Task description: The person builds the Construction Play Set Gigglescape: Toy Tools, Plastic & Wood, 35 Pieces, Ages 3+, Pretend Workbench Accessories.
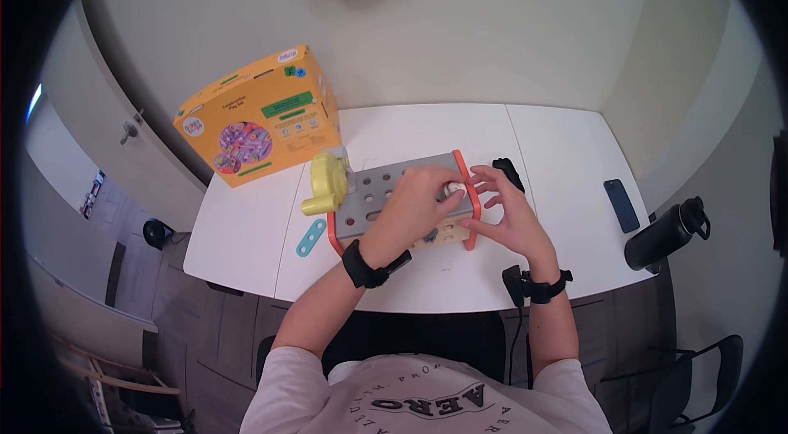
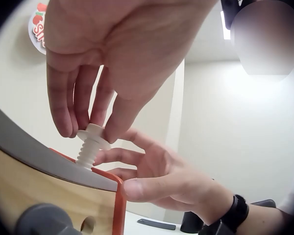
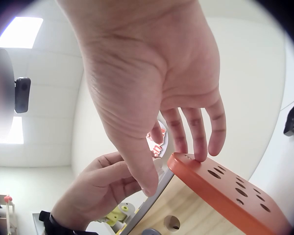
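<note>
A toy workbench with a grey pegboard top (image 1: 398, 171), wooden sides and red-orange end panels (image 3: 201, 181) stands on the white table. At its right end, a white toy screw (image 2: 89, 147) stands in the top, its ridged shaft showing above the surface. My left hand (image 1: 414, 204) pinches the screw's head between thumb and fingertips. Around the right end panel lies my right hand (image 1: 513, 217), thumb at the front corner and fingertips touching the panel's outer face. A grey knob-like piece (image 2: 46, 220) sits on the wooden front.
A yellow toy piece (image 1: 328, 180) is mounted on the bench's left end, near a teal strip (image 1: 310, 238). Behind stands a yellow play-set box (image 1: 263, 118). To the right are a black item (image 1: 509, 173), a phone (image 1: 621, 205) and a black bottle (image 1: 663, 235).
</note>
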Available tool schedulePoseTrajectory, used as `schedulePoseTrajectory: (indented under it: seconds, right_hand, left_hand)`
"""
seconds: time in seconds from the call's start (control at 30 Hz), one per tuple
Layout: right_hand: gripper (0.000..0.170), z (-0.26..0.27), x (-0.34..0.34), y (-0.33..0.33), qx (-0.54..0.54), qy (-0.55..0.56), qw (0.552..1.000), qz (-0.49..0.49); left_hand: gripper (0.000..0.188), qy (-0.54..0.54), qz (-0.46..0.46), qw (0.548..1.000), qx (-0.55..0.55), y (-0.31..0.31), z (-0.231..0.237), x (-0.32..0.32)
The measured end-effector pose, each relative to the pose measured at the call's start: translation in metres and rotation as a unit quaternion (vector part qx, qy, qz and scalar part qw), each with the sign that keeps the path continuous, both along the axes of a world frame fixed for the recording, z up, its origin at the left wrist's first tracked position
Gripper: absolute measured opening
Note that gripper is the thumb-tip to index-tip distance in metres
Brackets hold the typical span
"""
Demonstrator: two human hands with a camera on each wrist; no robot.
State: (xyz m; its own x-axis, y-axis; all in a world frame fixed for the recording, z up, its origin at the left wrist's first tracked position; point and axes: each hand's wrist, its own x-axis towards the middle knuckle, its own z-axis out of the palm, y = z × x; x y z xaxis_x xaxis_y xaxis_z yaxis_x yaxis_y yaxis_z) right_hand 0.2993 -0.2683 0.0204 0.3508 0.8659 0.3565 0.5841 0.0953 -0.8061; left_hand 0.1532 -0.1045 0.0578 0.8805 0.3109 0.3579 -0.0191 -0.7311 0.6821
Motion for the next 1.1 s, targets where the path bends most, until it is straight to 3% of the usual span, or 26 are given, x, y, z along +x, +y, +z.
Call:
schedulePoseTrajectory:
  seconds: [0.07, 0.27, 0.47, 0.57, 0.67, 0.77, 0.97, 1.1]
  right_hand:
    - [0.082, 0.001, 0.0, 0.0, 0.003, -0.001, 1.0, 0.0]
    - [0.083, 0.002, -0.002, 0.0, -0.004, -0.002, 1.0, -0.002]
    - [0.084, 0.0, -0.001, 0.0, 0.003, -0.012, 1.0, -0.001]
    - [0.085, 0.001, -0.001, 0.001, 0.0, -0.008, 1.0, 0.002]
    - [0.085, 0.001, -0.001, 0.0, -0.004, -0.005, 1.0, 0.004]
    - [0.085, -0.001, 0.0, 0.0, -0.006, -0.003, 1.0, 0.001]
    - [0.086, 0.0, 0.0, 0.001, 0.002, -0.007, 1.0, 0.005]
    - [0.086, -0.001, -0.001, 0.001, -0.006, -0.001, 1.0, 0.0]
  left_hand:
    - [0.032, -0.004, -0.034, 0.999, -0.016, 0.001, -0.001, 0.0]
    - [0.035, -0.052, 0.032, 0.997, 0.045, -0.005, 0.01, -0.003]
    - [0.03, -0.041, -0.059, 0.997, -0.029, 0.001, 0.003, 0.001]
    - [0.029, -0.064, 0.004, 0.997, 0.033, -0.003, 0.007, 0.0]
    - [0.034, -0.001, 0.0, 1.0, -0.003, 0.006, -0.004, 0.001]
    - [0.033, -0.032, -0.065, 0.997, -0.022, 0.007, -0.006, 0.002]
    - [0.031, -0.068, -0.024, 0.997, 0.036, -0.003, 0.006, -0.002]
    - [0.035, -0.01, -0.049, 0.998, 0.022, 0.005, 0.0, 0.0]
